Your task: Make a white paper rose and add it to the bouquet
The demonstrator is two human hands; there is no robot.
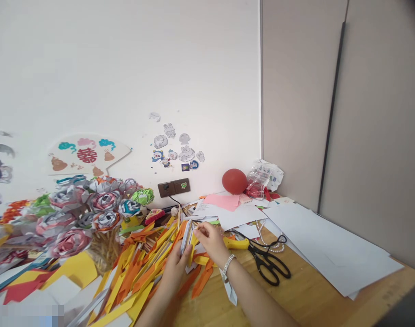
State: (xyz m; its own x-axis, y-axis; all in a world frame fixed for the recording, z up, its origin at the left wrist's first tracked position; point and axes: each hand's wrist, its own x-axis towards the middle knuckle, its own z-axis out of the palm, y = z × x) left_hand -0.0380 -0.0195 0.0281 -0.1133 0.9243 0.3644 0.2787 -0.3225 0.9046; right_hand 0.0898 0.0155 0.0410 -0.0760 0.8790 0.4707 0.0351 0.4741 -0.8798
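Near the middle of the table, my left hand (176,263) is closed around a narrow stack of white paper strips (186,237), held upright. My right hand (209,238), with a beaded bracelet (228,267) at the wrist, is just to the right of the stack, its thumb and fingers pinched together by the strips' upper part; what they pinch is too small to make out. Yellow and orange folded paper strips (149,259) lie in a heap to the left and under my hands. Black-handled scissors (269,263) rest right of my right wrist, beside a yellow tool (237,243).
Paper flowers (71,243) crowd the left side. White sheets (330,245) cover the right of the wooden table (296,299). A red balloon (234,181), a plastic bag (264,177) and pink paper (223,201) are at the back, near a wall socket (174,187).
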